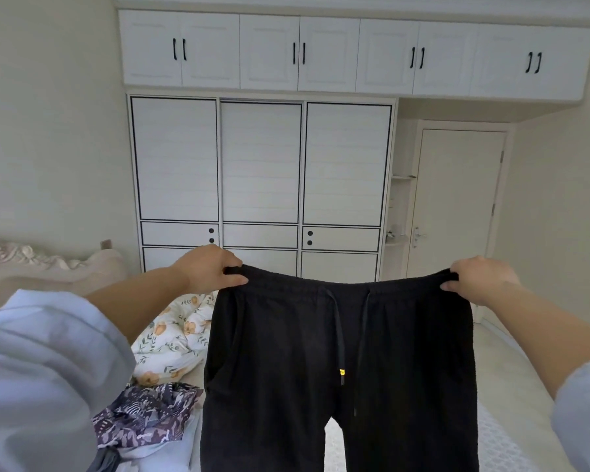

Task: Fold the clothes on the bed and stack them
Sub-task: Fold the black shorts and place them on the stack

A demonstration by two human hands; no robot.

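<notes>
While pinching trousers [338,352]: both hands [206,269].

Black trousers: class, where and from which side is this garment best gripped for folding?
Grip the black trousers at the waistband's two outer corners, from above, as the left hand and right hand do. The band is stretched wide, so the legs hang straight and flat.

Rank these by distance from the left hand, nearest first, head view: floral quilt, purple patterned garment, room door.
1. floral quilt: just below the left hand, on the bed.
2. purple patterned garment: lower still, crumpled on the bed beside the black sweatpants.
3. room door: far right, across the room.
</notes>
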